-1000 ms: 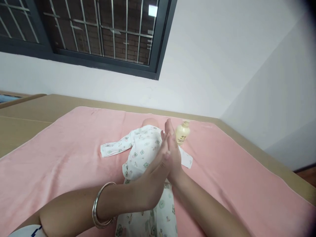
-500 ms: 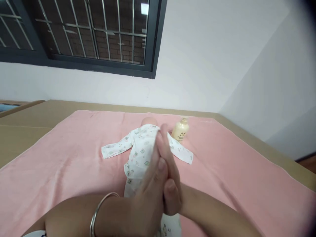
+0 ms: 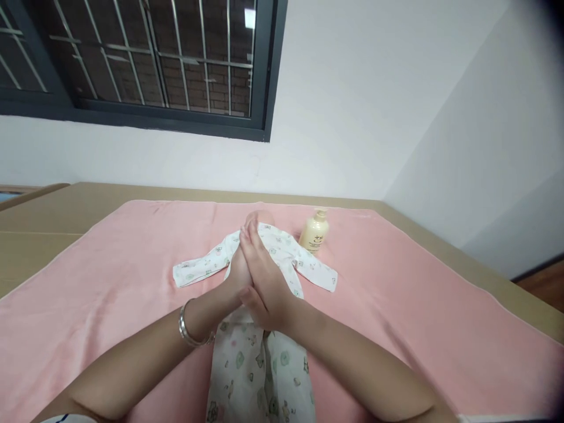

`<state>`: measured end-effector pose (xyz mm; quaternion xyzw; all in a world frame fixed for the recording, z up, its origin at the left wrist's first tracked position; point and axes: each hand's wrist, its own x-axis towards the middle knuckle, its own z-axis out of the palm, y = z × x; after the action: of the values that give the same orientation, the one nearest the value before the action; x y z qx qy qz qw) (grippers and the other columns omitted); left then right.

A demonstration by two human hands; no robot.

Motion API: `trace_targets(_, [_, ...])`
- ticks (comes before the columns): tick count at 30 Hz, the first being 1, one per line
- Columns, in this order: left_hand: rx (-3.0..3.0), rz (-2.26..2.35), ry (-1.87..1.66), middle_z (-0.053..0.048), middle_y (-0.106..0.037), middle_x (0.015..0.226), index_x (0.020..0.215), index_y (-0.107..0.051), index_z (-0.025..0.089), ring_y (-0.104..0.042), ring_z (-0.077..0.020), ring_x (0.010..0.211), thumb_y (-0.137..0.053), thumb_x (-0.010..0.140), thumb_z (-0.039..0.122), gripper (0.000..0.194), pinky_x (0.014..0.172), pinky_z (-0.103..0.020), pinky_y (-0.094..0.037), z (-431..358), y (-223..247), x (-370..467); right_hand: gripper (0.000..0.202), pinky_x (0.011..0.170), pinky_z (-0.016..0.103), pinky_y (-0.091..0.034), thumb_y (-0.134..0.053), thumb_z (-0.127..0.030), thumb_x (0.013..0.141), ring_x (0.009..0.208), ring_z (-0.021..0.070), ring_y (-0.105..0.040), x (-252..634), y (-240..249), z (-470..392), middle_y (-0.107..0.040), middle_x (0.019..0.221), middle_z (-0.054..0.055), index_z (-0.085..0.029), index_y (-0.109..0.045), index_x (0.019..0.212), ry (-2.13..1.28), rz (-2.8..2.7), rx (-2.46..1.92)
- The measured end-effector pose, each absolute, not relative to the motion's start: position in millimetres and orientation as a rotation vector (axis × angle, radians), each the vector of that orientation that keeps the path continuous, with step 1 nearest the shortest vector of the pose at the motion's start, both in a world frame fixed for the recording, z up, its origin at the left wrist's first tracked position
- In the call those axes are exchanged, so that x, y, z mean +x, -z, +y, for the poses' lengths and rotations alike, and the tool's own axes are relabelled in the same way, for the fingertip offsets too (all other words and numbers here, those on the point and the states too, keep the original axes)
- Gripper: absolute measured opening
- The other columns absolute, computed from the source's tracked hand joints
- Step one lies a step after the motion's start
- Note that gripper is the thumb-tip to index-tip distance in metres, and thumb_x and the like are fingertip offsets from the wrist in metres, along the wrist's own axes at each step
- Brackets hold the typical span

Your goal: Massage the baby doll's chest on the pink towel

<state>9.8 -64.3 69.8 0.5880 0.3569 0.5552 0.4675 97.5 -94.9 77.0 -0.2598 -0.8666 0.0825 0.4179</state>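
Observation:
My left hand (image 3: 238,271) and my right hand (image 3: 271,288) are pressed palm to palm, fingers stretched out and pointing away from me. Whether anything lies between the palms is hidden. Beneath them a white printed baby top (image 3: 282,244) is spread with both sleeves out. White printed baby trousers (image 3: 282,376) extend toward me below it. At the collar shows a rounded, skin-toned form like a doll's head (image 3: 261,216), partly covered by my fingertips. A pale yellow pump bottle (image 3: 314,232) stands just beyond the top's right sleeve.
A pink blanket (image 3: 396,329) with some creases covers most of the tan surface (image 3: 106,191). Behind it rises a white wall (image 3: 335,117) with a dark-framed, barred window (image 3: 268,70) at upper left. A bracelet (image 3: 184,329) circles my left wrist.
My joined hands have moved left and away from me, uncovering more of the trousers. The right hand now shows its back more. The view has shifted slightly; clothes and bottle stay put.

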Motion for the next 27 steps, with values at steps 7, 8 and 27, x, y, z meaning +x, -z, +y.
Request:
trace_targets(7, [1.721, 1.316, -1.513, -0.011, -0.026, 0.164, 0.138, -0.049, 0.020, -0.017, -0.0249, 0.154, -0.035, 0.099, 0.041, 0.047, 0.127, -0.049, -0.014, -6, -18, 2, 0.060, 0.121, 0.046, -0.030, -0.026, -0.042, 0.105, 0.147, 0.0258, -0.034, 117, -45, -40, -0.042, 0.155, 0.017, -0.008, -0.036, 0.153, -0.166, -2.069, -1.114])
trace_targets(8, [1.743, 1.379, -1.488, -0.013, -0.032, 0.161, 0.132, -0.055, 0.019, -0.021, -0.0263, 0.153, -0.036, 0.099, 0.039, 0.043, 0.126, -0.051, -0.017, -2, -13, 2, 0.055, 0.121, 0.047, -0.029, -0.027, -0.038, 0.105, 0.145, 0.0267, -0.037, 123, -40, -28, -0.048, 0.151, 0.017, -0.008, -0.047, 0.146, -0.164, -2.038, -1.240])
trace_targets(27, [1.642, 1.266, -1.667, -0.014, -0.063, 0.130, 0.121, -0.060, 0.016, -0.055, -0.0248, 0.128, -0.036, 0.100, 0.039, 0.039, 0.114, -0.043, -0.038, -2, -1, 3, 0.046, 0.120, 0.047, -0.025, -0.032, -0.032, 0.104, 0.147, 0.0276, -0.033, 134, -46, -16, -0.043, 0.156, 0.010, -0.018, -0.051, 0.145, -0.113, -2.262, -1.571])
